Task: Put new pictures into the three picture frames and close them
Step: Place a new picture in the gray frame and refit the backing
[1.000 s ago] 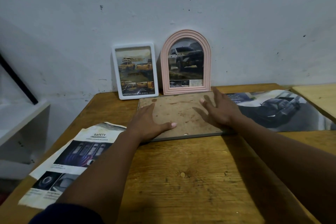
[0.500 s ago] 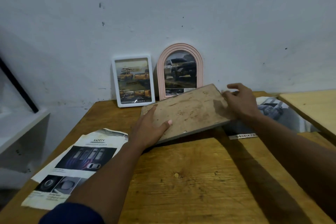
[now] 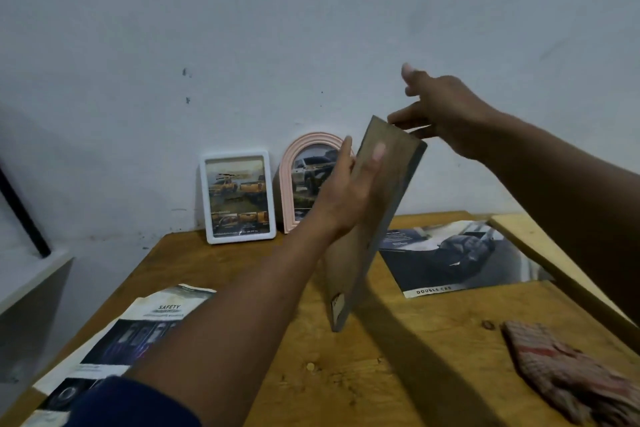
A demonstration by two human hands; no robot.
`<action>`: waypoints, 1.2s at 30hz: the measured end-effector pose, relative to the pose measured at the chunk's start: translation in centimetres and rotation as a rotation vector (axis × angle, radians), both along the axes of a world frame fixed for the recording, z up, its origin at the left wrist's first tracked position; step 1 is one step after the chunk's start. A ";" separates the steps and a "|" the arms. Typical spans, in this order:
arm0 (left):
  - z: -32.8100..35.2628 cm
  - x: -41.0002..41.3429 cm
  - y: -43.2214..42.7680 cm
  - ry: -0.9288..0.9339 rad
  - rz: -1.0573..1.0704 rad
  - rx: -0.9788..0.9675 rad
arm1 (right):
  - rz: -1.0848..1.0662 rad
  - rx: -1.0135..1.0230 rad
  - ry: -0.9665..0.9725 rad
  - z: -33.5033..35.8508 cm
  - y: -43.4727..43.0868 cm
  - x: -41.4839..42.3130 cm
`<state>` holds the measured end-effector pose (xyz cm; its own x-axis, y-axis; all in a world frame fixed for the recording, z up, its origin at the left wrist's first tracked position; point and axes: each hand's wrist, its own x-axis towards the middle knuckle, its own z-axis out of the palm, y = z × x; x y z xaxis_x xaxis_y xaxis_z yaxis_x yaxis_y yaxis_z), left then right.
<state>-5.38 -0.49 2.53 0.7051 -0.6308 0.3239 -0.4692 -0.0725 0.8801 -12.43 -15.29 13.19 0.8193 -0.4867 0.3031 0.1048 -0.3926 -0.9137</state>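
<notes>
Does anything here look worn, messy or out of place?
A few things. The large frame, held tilted on edge by the left hand and right hand, has a dingy, worn-looking back. The leaflet at the table's left is creased and seems to overhang the edge. A rumpled cloth lies at the right.

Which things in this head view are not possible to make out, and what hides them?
Front of the large frame: turned away from the head camera, so any picture inside is unseen.
Pink arched frame: right side covered by the left hand and the large frame.
White frame: the print under its photo is too small.
Safety brochure: lower part hidden by the left arm and the image edge.
</notes>
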 end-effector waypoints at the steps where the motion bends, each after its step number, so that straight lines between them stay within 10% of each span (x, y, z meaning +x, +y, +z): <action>1: 1.4 -0.1 0.1 -0.045 0.020 -0.008 | 0.030 0.071 -0.029 0.2 1.0 0.4; 13: 4.3 1.3 8.8 -0.574 0.381 -0.047 | 0.242 0.189 0.019 -4.5 7.2 3.3; 26: -2.8 2.4 14.5 -0.175 0.532 -0.258 | 0.078 -0.064 0.430 -22.2 5.2 0.2; 36: -14.7 0.6 16.3 0.073 0.579 0.065 | -0.118 -0.382 0.447 -25.4 4.7 -1.7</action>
